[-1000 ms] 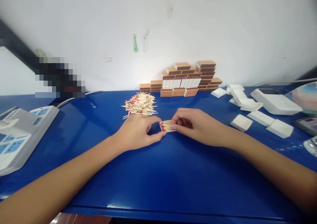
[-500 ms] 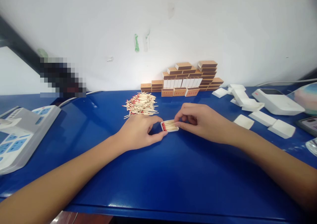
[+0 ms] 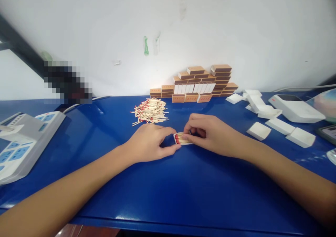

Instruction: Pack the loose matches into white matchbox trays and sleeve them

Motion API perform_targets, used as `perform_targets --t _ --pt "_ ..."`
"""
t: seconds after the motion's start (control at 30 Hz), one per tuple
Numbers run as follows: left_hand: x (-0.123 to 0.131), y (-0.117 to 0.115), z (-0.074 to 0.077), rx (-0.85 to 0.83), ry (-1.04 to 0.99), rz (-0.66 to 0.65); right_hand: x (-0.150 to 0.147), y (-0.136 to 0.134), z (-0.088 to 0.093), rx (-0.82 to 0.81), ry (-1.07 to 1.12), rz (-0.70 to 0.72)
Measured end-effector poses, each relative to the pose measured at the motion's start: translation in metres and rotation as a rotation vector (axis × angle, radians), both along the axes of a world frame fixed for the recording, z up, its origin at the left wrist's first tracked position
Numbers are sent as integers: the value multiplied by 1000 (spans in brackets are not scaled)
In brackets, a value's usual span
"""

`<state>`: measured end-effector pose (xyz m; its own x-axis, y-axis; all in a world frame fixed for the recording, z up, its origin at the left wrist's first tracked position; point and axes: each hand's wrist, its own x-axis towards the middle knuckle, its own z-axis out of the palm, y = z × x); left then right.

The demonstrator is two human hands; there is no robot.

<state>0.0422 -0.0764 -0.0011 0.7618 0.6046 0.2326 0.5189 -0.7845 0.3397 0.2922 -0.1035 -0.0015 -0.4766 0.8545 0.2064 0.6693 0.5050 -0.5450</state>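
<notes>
A small white matchbox tray [image 3: 176, 143] holds a row of red-tipped matches [image 3: 181, 138], heads to the left, on the blue table. My left hand [image 3: 149, 142] grips the tray's left end between thumb and fingertips. Over the tray's right part, my right hand [image 3: 210, 134] has thumb and index finger pressed down at the matches; its fingers hide that end, and I cannot make out what they pinch. Behind my left hand lies a loose heap of matches [image 3: 151, 110].
Stacked matchboxes [image 3: 195, 78] stand against the wall. White empty trays [image 3: 278, 126] lie scattered at the right, beside a white device [image 3: 296, 107] and a phone [image 3: 329, 132]. A grey and white device with blue sockets [image 3: 28, 142] sits at the left edge of the blue table [image 3: 170, 191].
The tray and my left hand have shifted slightly right and nearer to me. My right hand's fingertips have moved left, further over the matches.
</notes>
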Motion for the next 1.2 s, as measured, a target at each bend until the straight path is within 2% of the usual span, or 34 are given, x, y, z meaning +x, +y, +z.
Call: perform_targets --t 0.27,0.4,0.5,0.63,0.8,1.2 --pt "-1 5 0 9 -3 37 4 1 5 76 6 -21" --pt "2 0 1 -31 -66 67 7 4 8 235 40 -115" --pt "6 -8 0 -89 -87 15 13 7 9 363 19 -191" --pt "5 -8 -1 -67 -77 41 19 12 6 448 -5 -211" --pt "1 1 0 -63 -57 65 22 15 1 453 -18 -177" --pt "1 2 0 -42 -100 83 22 16 3 415 -64 -203"
